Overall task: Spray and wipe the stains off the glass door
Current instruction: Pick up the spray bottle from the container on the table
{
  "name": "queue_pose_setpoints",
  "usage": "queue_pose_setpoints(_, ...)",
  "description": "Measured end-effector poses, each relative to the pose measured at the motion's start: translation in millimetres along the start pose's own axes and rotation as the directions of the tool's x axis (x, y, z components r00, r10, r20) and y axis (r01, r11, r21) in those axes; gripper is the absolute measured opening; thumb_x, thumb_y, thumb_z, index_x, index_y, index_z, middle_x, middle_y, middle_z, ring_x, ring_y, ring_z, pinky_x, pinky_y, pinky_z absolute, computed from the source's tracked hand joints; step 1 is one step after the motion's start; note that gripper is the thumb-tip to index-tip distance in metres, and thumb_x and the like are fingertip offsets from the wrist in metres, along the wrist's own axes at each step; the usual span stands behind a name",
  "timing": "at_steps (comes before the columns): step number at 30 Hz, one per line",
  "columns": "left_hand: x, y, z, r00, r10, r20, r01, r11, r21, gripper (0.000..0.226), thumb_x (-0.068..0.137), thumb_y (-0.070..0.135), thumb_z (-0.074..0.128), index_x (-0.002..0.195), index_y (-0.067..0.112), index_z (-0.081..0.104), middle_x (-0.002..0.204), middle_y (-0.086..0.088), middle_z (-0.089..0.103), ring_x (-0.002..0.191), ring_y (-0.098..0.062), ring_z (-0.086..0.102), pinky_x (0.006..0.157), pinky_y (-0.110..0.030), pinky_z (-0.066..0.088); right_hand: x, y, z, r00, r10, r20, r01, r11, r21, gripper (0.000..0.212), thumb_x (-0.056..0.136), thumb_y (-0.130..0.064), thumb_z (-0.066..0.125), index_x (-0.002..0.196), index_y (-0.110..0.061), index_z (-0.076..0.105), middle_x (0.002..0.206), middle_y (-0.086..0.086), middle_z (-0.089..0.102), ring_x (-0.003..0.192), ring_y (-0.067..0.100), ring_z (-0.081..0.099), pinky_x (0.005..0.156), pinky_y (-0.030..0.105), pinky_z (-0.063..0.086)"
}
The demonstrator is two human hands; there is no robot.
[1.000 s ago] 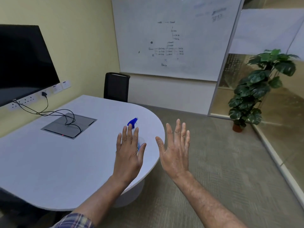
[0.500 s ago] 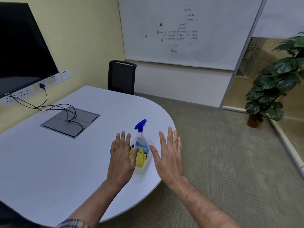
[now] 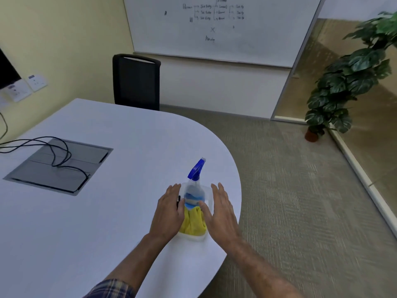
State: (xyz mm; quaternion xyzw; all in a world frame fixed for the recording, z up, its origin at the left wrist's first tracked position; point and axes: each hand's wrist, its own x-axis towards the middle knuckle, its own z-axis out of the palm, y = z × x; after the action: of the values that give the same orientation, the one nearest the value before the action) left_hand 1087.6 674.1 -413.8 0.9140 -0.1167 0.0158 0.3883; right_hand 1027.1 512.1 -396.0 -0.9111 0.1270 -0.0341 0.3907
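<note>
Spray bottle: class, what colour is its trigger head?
Blue, on the spray bottle; the head view shows it clearly.

Left hand (image 3: 169, 209): palm down, fingers straight, holding nothing. Right hand (image 3: 222, 214): same pose, thumb spread inward. Both forearms bare, extended forward.

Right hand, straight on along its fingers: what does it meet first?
Likely nothing: the right hand points just right of the spray bottle, on over the table. Its thumb might brush the bottle; depth unclear.
</note>
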Motion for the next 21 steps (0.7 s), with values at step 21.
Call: queue_pose_setpoints(21, 66, -53, 70, 0.987, -0.135, 0.083, 0.153, 0.949, -0.275, 0.038, 0.105, 0.023, 0.061, 0.143, 0.026, 0.059, 0.116, 0.017, 0.066, 0.092, 0.003, 0.066, 0.074, 0.005, 0.047, 91, 40, 76, 0.992, 0.125, -0.032, -0.11, 0.949, 0.294, 0.04, 0.1, -0.015, 0.066, 0.118, -0.046, 0.05, 0.11, -0.029, 0.057, 0.097, -0.014, 0.061, 0.084, -0.002, 0.043)
